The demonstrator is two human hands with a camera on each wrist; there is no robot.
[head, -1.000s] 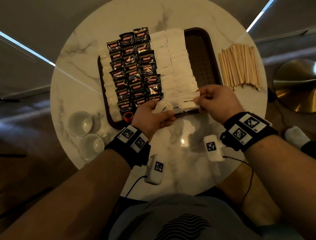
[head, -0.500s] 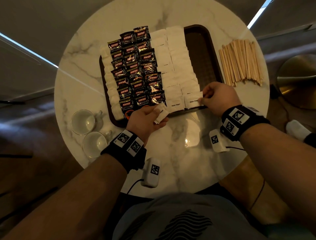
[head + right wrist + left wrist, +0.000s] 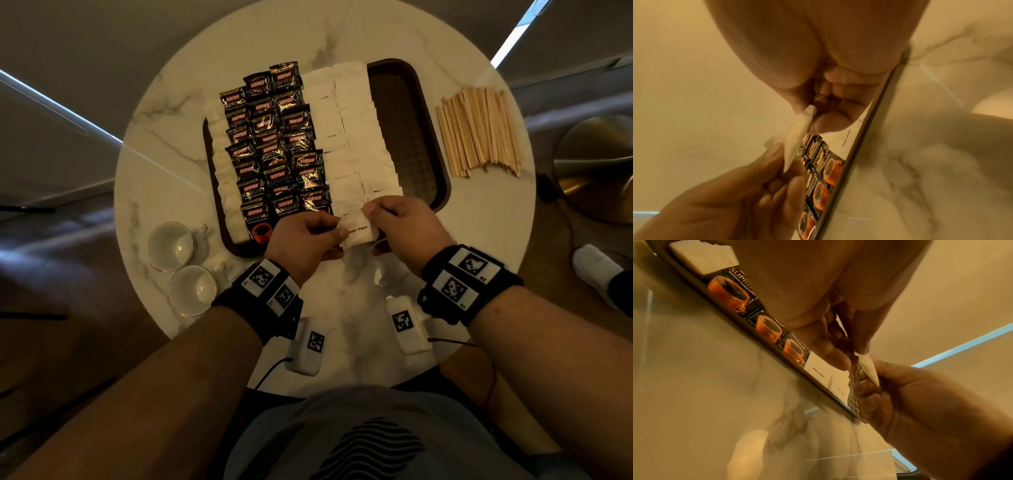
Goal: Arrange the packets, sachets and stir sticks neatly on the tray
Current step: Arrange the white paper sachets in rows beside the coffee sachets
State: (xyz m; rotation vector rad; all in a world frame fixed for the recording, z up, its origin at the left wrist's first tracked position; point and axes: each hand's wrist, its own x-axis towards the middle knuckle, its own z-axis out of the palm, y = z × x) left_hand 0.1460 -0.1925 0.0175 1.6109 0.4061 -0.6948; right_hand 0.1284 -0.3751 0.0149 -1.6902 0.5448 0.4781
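Note:
A dark brown tray (image 3: 435,150) on the round marble table holds rows of black Kopiko coffee packets (image 3: 274,150) and white sugar sachets (image 3: 349,137). Above the tray's near edge both hands pinch one white sugar sachet (image 3: 359,233). My left hand (image 3: 308,236) holds its left end, my right hand (image 3: 394,222) its right end. In the left wrist view the sachet (image 3: 869,369) shows edge-on between the fingers. The right wrist view shows the sachet (image 3: 797,139) above the coffee packets (image 3: 822,170). Wooden stir sticks (image 3: 479,130) lie in a pile on the table, right of the tray.
Two empty glass cups (image 3: 171,246) (image 3: 191,291) stand at the table's left front edge. The right strip of the tray floor is bare. A brass-coloured round object (image 3: 599,164) sits beyond the table on the right.
My right hand left the sachet it laid on the tray and came back to my left hand. Both hands now hold one sachet between them.

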